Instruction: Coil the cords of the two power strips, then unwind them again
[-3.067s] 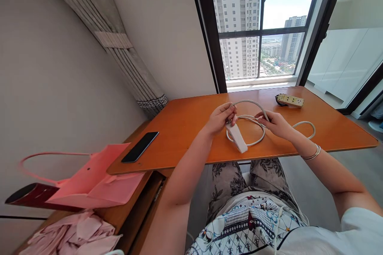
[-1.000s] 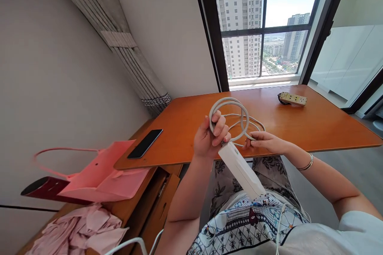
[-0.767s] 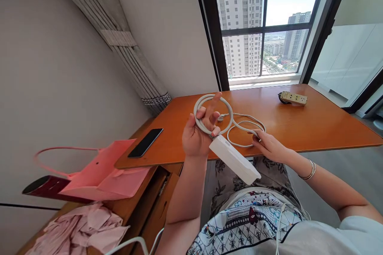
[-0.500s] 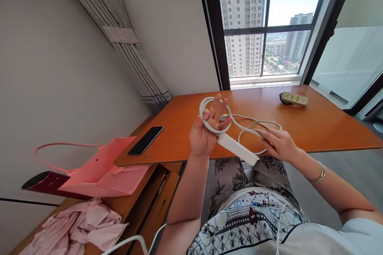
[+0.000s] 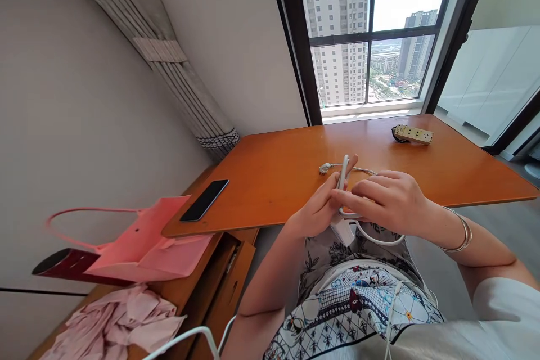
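My left hand (image 5: pixel 315 209) is closed around a looped white cable (image 5: pixel 343 171) just over the table's near edge. My right hand (image 5: pixel 390 201) has come against it, its fingers pressed onto the same coil, partly covering my left fingers. Below the hands hangs a slim white block (image 5: pixel 343 232) joined to the cable, shaped like a power strip; most of it is hidden and no sockets show. The cable's plug (image 5: pixel 324 169) lies on the table beyond my hands, and another stretch of cable droops under my right hand.
On the orange-brown table (image 5: pixel 270 180) a black phone (image 5: pixel 205 200) lies at the left, and a beige power strip (image 5: pixel 412 134) at the far right. Left of the table are a pink bag (image 5: pixel 147 242), a dark red cylinder (image 5: pixel 73 266) and crumpled pink cloth (image 5: pixel 122 315).
My right hand has moved left to meet my left hand at the coil. My left fingers, spread before, have closed, and the coil and white block have turned and shifted right.
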Available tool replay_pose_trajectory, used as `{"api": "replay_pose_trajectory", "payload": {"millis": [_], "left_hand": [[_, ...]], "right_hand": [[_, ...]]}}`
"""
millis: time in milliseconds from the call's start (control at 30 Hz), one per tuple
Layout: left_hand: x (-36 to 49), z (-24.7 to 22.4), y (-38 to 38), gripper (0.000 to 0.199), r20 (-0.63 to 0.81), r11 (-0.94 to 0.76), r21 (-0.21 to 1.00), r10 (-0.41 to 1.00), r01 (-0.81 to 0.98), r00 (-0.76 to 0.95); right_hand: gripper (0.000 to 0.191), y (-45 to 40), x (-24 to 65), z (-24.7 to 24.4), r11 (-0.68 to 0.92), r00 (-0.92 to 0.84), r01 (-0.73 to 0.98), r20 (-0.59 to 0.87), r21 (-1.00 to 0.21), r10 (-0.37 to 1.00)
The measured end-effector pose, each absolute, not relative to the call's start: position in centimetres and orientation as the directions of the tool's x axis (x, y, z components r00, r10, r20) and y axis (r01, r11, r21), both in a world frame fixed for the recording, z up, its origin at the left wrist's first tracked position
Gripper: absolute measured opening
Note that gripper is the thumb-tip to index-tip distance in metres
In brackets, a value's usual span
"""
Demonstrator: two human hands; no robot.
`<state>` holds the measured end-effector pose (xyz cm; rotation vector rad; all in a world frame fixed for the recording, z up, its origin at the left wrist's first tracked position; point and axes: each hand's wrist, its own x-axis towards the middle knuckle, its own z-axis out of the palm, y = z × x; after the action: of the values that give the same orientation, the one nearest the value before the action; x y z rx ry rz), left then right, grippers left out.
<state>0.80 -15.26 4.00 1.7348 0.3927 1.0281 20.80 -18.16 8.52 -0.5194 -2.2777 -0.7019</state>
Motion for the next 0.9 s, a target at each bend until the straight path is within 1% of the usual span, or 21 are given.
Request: {"api": "replay_pose_trajectory", "payload": {"millis": [67, 133, 167, 233, 333, 433, 500, 600, 767, 833, 900], "left_hand": [[0.9, 3.8, -15.5, 0.040, 0.375, -0.319, 0.924, 0.646, -0.211, 0.665], [1.2, 3.9, -15.8, 0.046, 0.292, -0.203, 0.956, 0.597, -0.211, 0.747], [1.3, 4.0, -16.0, 0.048, 0.261, -0.164, 0.965, 0.580, -0.204, 0.772], [1.5, 4.5, -16.2, 0.053, 0.227, -0.133, 0.974, 0.560, -0.184, 0.797], [1.5, 4.9, -16.0, 0.063, 0.180, -0.155, 0.981, 0.521, -0.115, 0.834], [1.4, 4.8, -15.5, 0.059, 0.120, -0.148, 0.987, 0.453, -0.058, 0.883], [1.3, 4.5, -15.2, 0.054, 0.129, -0.087, 0.991, 0.442, -0.101, 0.888], [1.3, 4.0, -14.9, 0.051, 0.166, -0.026, 0.984, 0.495, -0.177, 0.853], [1.7, 3.5, -14.3, 0.045, 0.185, 0.034, 0.960, 0.668, -0.278, 0.721], [1.8, 3.4, -14.2, 0.047, 0.171, 0.095, 0.942, 0.690, -0.321, 0.704], [1.9, 3.2, -14.1, 0.050, 0.152, 0.157, 0.924, 0.686, -0.349, 0.712]], "right_hand": [[0.043, -17.6, 21.2, 9.2, 0.803, -0.664, 0.558, 0.693, 0.210, 0.280], [0.062, -16.8, 21.6, 9.8, 0.824, -0.651, 0.561, 0.656, 0.078, 0.381], [0.067, -16.4, 21.7, 10.1, 0.829, -0.649, 0.559, 0.632, 0.019, 0.424], [0.070, -15.7, 21.9, 10.6, 0.833, -0.661, 0.547, 0.568, -0.081, 0.490], [0.063, -14.8, 22.1, 11.2, 0.835, -0.712, 0.510, 0.445, -0.205, 0.544], [0.051, -13.6, 22.4, 11.3, 0.820, -0.756, 0.455, 0.335, -0.347, 0.562], [0.046, -12.8, 22.6, 11.0, 0.797, -0.776, 0.398, 0.297, -0.454, 0.556], [0.042, -12.2, 22.7, 10.1, 0.765, -0.766, 0.323, 0.320, -0.557, 0.557], [0.029, -12.9, 22.2, 8.2, 0.720, -0.613, 0.317, 0.446, -0.617, 0.652], [0.027, -13.2, 22.0, 7.6, 0.685, -0.559, 0.285, 0.465, -0.670, 0.687], [0.029, -13.2, 22.0, 7.1, 0.618, -0.541, 0.227, 0.430, -0.753, 0.723]]}}
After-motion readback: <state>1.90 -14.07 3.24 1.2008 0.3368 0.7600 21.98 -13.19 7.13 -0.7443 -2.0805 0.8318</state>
